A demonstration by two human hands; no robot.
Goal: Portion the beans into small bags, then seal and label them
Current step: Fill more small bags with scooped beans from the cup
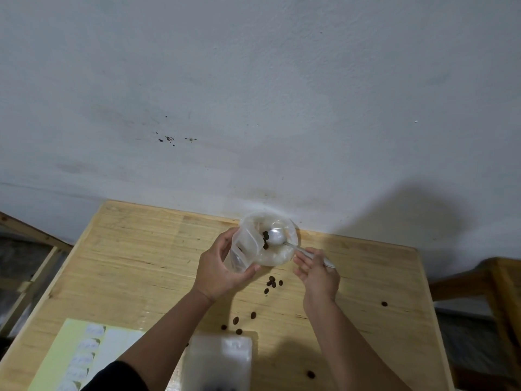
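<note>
My left hand (218, 268) grips a small clear plastic bag (248, 249) held open above the far middle of the wooden table (127, 263). A metal spoon (277, 238), pinched by its handle in my right hand (317, 273), has its bowl at the bag's mouth with a few dark beans (265, 239) beside it. Behind the bag stands a clear round container (282, 256). Several loose beans (272, 283) lie on the table below my hands. A sheet of labels (81, 354) lies at the near left.
A stack of clear small bags (222, 359) lies at the near middle, between my forearms. More stray beans (384, 303) are scattered toward the right. The table's far edge meets a white wall (253, 94). Wooden furniture stands at both sides.
</note>
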